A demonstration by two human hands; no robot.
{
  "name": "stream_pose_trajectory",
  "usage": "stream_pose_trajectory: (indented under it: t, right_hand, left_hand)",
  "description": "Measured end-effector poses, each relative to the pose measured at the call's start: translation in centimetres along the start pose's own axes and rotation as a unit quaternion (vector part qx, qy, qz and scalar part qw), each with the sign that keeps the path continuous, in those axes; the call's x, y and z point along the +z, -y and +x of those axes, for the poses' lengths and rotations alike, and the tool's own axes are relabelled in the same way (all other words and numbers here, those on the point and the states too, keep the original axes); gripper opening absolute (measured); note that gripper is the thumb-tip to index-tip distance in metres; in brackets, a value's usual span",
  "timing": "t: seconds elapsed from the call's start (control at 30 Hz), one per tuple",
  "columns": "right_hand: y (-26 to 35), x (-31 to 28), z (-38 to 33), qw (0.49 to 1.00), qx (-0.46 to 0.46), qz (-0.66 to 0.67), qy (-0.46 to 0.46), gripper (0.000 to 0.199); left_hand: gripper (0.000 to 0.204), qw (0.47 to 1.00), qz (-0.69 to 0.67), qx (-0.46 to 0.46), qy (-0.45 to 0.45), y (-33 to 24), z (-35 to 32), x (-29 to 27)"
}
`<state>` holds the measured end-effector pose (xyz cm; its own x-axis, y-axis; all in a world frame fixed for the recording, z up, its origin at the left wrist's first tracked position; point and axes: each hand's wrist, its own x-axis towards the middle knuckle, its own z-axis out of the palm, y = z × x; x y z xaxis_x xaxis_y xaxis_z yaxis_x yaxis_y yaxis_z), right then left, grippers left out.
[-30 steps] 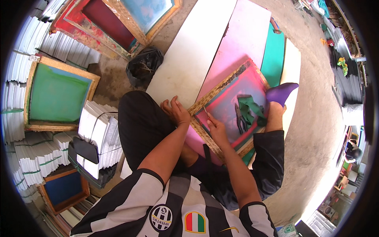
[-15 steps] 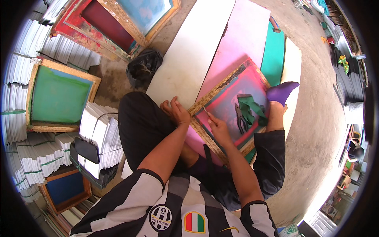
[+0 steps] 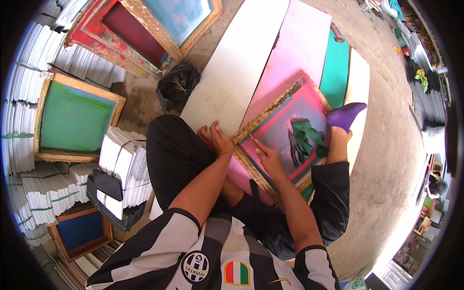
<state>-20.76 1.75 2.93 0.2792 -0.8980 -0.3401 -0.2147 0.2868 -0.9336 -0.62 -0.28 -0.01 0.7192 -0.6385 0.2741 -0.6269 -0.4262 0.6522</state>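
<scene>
A pink-meshed printing screen [image 3: 285, 133] in a wooden frame lies under my fingers. A green screen [image 3: 72, 121] sits far left, a blue one [image 3: 82, 231] below it, red and pale-blue screens [image 3: 145, 29] up top.

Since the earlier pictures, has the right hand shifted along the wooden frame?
No. The right hand stays by the wooden frame's near corner, same gap to the pliers.

I see the wooden frame [image 3: 282, 133] at my twelve o'clock, lying on long boards [image 3: 295, 53]; pliers [image 3: 295, 147] and cloth [image 3: 307, 135] lie inside it; paper stacks [image 3: 123, 169] sit at nine, another framed screen [image 3: 72, 118] at ten
</scene>
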Motion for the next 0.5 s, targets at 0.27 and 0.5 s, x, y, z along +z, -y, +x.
stream_pose_trajectory:
  t: [0.27,0.5]
  right_hand:
    - [1.1,0.1,-0.7,0.971,-0.098,-0.214,-0.045,0.041]
    - [5.6,-0.1,-0.7,0.978,0.208,-0.012,0.017,0.042]
  left_hand:
    - [0.025,1.0,0.009,0.02,-0.008,0.1,0.0,0.2]
    - [0.024,1.0,0.01,0.0,0.0,0.1,-0.1,-0.3]
